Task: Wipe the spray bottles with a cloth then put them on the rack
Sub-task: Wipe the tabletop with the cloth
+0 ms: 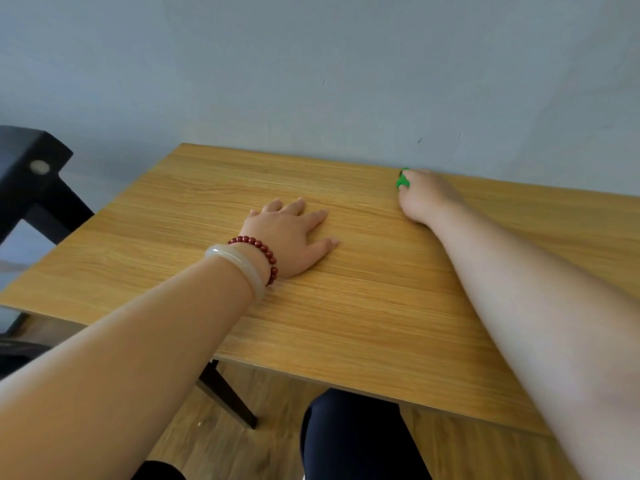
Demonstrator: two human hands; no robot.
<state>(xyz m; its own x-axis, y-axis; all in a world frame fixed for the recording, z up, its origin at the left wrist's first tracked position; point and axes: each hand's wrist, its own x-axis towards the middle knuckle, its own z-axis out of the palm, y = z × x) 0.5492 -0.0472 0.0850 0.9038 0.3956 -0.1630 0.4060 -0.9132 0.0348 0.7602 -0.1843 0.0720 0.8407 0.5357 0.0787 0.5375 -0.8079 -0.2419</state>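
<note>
Left hand [294, 233] lies flat, fingers released, on the table [363, 306] at frame centre. Right hand [424, 197], upper right at the table's far edge, grasps a small green item [402, 182], mostly hidden.

I see a tabletop [363, 289] of light wood grain across the middle of the frame, smooth with a soft satin sheen. The wall [311, 64] filling the top is matt grey-blue paint with a few small scuffs. At upper left, a black piece of furniture [31, 150] looks matt, with a dull, metal-looking round disc [39, 167] set in it. At the left hand's [291, 233] wrist, the dark red bead bracelet [266, 251] is glossy, and the pale, milky bangle [239, 263] beside it is polished and translucent. The small green object [402, 181] gripped in the right hand [424, 197] looks like smooth plastic. At the bottom, the floor [207, 427] is wood-grain plank and the dark trousers [353, 438] are matt cloth.
</note>
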